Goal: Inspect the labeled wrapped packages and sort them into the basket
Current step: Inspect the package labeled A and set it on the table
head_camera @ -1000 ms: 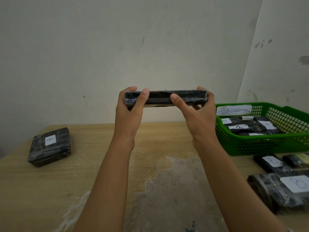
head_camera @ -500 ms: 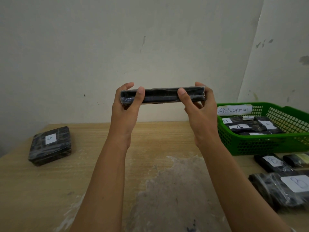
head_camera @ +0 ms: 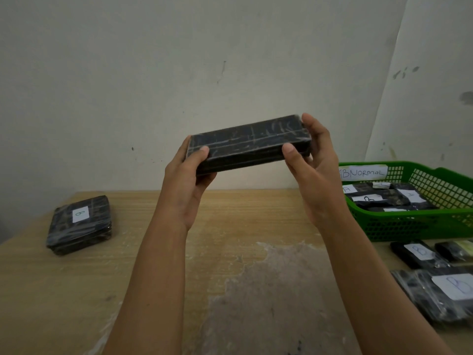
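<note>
Black, film-wrapped package (head_camera: 249, 144), scuffed and tilted up to the right, is held above the tabletop (head_camera: 230, 226); left hand (head_camera: 186, 180) and right hand (head_camera: 314, 170) each grip one end.

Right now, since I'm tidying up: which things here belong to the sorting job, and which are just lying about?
Job: held package, in left hand and right hand; basket; packages inside; left package; right packages.
Just there: table; wall.
</note>
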